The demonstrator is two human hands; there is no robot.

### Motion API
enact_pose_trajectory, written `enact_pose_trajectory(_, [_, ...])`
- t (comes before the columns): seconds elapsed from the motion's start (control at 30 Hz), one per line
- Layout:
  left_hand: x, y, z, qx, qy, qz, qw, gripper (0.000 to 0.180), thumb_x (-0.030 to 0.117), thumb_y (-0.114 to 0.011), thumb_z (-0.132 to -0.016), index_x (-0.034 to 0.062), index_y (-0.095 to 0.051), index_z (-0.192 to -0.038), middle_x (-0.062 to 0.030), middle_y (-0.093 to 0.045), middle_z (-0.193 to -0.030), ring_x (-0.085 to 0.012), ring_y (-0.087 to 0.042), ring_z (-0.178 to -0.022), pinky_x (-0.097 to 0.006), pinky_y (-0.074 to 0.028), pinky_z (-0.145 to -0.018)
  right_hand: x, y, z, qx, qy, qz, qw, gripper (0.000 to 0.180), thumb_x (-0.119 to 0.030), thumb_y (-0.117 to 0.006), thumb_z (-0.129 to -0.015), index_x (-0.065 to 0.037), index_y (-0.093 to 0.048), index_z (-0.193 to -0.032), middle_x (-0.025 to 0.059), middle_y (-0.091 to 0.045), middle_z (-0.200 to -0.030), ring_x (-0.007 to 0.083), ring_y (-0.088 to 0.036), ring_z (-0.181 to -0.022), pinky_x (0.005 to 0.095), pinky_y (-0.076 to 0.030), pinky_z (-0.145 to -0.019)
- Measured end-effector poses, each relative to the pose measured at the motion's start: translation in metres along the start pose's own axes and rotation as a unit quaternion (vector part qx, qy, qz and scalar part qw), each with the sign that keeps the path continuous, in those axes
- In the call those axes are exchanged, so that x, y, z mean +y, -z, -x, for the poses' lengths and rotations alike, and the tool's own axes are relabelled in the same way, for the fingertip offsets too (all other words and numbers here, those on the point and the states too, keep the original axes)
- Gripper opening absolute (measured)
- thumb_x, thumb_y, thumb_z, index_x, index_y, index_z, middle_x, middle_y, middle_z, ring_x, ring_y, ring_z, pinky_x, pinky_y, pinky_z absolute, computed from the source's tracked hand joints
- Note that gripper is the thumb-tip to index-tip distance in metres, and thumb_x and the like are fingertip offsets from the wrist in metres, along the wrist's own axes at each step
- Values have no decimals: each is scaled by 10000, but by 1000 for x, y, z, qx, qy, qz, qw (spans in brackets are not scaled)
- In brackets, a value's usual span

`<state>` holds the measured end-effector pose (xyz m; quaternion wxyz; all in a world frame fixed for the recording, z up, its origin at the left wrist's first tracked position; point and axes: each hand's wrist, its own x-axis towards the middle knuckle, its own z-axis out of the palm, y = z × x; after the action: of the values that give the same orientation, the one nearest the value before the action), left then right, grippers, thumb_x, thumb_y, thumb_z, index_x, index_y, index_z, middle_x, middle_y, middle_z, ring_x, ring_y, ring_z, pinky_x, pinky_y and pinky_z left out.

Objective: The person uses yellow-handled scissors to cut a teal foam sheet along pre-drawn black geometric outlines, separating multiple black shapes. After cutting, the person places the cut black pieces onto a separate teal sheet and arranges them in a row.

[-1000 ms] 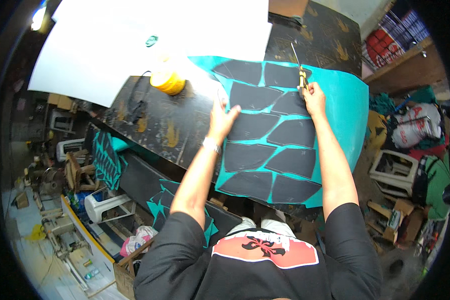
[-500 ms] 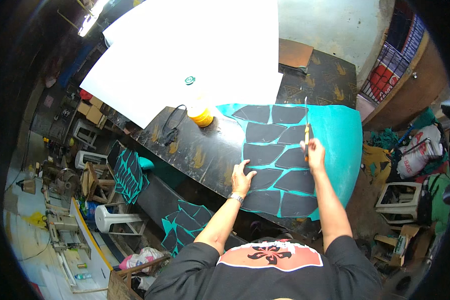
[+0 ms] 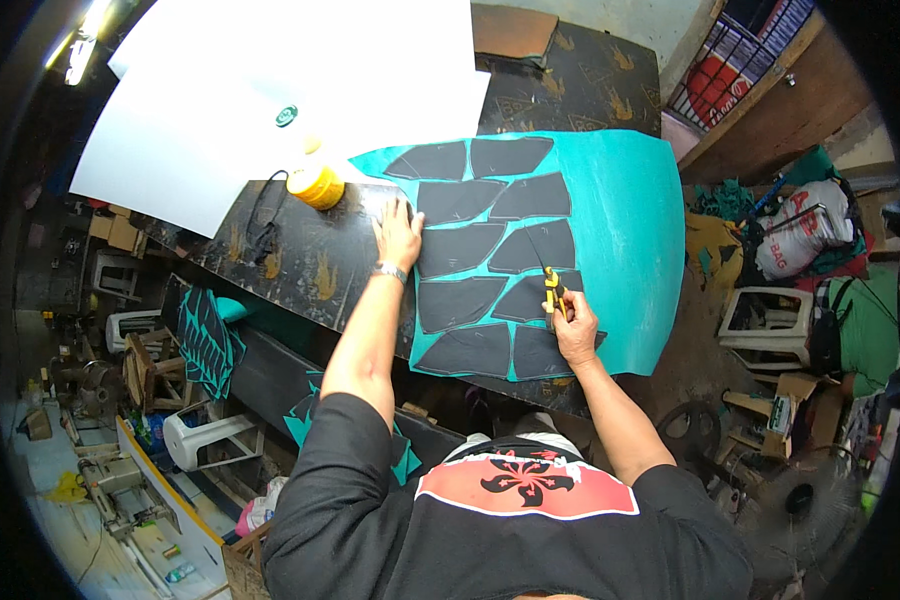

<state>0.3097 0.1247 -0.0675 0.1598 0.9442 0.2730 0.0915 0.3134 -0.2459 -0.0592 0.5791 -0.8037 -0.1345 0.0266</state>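
A teal sheet [image 3: 625, 250] lies on the dark table, with several black angular panels [image 3: 460, 250] set in rows over its left part. My left hand [image 3: 398, 238] rests with fingers stretched out on the sheet's left edge, beside the second and third rows. In my right hand [image 3: 576, 330] is a yellow-and-black-handled tool [image 3: 551, 285] with a long, thin blade. It is held over the lower right panels, its blade slanting away from me and a little left. I cannot tell whether the blade touches the sheet.
A yellow container [image 3: 316, 187] stands left of the sheet, near a dark cord [image 3: 263, 235]. Large white sheets [image 3: 300, 70] cover the table's far left. A brown slab [image 3: 515, 32] lies at the far edge. White stools [image 3: 205, 440] stand on the floor.
The view has shifted. My left hand has slid farther up the sheet's left edge. My right hand has come nearer to me and left, bringing the tool down from the sheet's far edge.
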Motion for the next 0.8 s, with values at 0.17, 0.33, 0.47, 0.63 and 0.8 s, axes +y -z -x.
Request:
enact_pose_trajectory(0.17, [-26, -15, -41, -2, 2, -38, 999, 709, 448, -520, -961, -4, -342, -1477, -219, -321, -1551, -377, -308, -1429, -518, -229, -1166, 2, -2, 3, 6, -19, -33, 999, 185, 4, -719, -836, -14, -596, -972, -39, -546, -736, 28, -442, -612, 200, -388, -538])
enact_pose_trajectory(0.33, [-31, -21, -47, -4, -6, -48, 999, 717, 460, -502, -966, -4, -332, -1485, -223, -296, -1564, -375, -271, -1448, -507, -230, -1166, 0, -1, 1, 2, -22, -43, 999, 172, 17, -687, -851, -7, -593, -993, -26, -600, -783, 19, -452, -614, 192, -391, -543])
enact_pose_trajectory(0.47, [-37, -19, -54, -38, -2, -43, 998, 689, 464, -467, -983, 24, -336, -1497, -187, -292, -1577, -354, -253, -1462, -514, -226, -1168, 4, -3, 1, 12, -18, 29, 999, 173, 30, -671, -845, -9, -589, -992, -22, -618, -798, 16, -458, -614, 190, -386, -540])
enact_pose_trajectory(0.63, [-39, -21, -62, -38, 2, -26, 999, 683, 485, -437, -992, 51, -330, -1509, -158, -261, -1600, -316, -210, -1489, -534, -192, -1181, 7, -7, -1, -3, -11, 0, 1000, 167, 43, -657, -839, -11, -581, -978, -7, -624, -798, 21, -448, -609, 197, -384, -536])
enact_pose_trajectory(0.8, [-35, -14, -66, -56, 14, -38, 998, 783, 568, -473, -955, 60, -303, -1525, -160, -255, -1603, -307, -185, -1499, -543, -177, -1186, 10, -12, -9, -32, -66, -65, 995, 167, -2, -648, -841, -11, -572, -990, 75, -669, -849, 151, -654, -768, 305, -510, -675])
